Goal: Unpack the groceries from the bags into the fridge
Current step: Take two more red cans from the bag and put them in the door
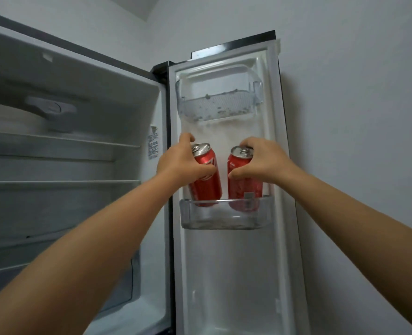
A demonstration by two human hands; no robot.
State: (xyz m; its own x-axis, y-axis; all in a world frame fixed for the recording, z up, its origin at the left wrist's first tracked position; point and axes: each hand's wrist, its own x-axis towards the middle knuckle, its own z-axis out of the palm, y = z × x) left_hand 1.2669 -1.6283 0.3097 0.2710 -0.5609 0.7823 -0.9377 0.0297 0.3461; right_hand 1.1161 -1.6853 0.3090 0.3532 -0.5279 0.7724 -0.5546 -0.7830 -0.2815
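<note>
Cans: two red aluminium cola cans, centre of the frame, bases inside the clear plastic door bin (224, 217) on the open white fridge door (226, 262).
Left can (206, 180): long axis near vertical, silver top tipped toward the upper left.
Right can (245, 187): stands more upright, top up.
Left hand (179, 163): fingers and thumb curled round the left can's upper half.
Right hand (260, 163): fingers over the right can's rim, thumb across its side.
Door bins: two showing, the upper clear bin (218, 105) speckled with residue.
Fridge interior (67, 165): left of the frame, pale shelves.
</note>
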